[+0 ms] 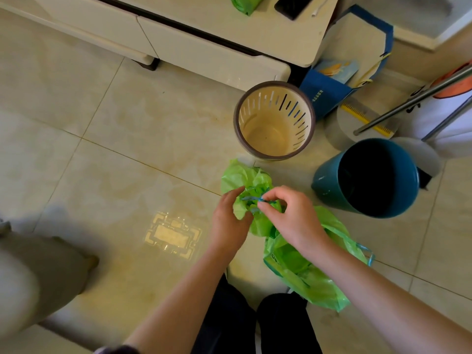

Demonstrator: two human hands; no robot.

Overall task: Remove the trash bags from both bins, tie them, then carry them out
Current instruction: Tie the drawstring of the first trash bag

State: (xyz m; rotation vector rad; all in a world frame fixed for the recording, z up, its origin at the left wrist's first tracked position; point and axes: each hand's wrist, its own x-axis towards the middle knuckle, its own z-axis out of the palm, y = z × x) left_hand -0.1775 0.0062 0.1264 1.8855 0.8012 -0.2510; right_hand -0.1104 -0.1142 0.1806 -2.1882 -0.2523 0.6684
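Two green trash bags are out on the tiled floor. The nearer-to-bins bag (244, 178) is bunched at its mouth, where my left hand (229, 218) grips the gathered plastic. My right hand (288, 215) pinches its blue drawstring (265, 199) just above the bunch. The second green bag (314, 274) lies slack on the floor under my right forearm, with a blue string end at its right side. The beige slotted bin (274, 121) stands empty beyond the bags. The blue bin (370, 177) to the right is dark inside and shows no bag.
A white low cabinet (204, 47) runs across the back, with a green bag roll (242, 3) and a phone (293, 6) on top. A blue paper bag (329, 88), a dustpan and metal poles (413, 100) crowd the right. My legs (255, 325) are below.
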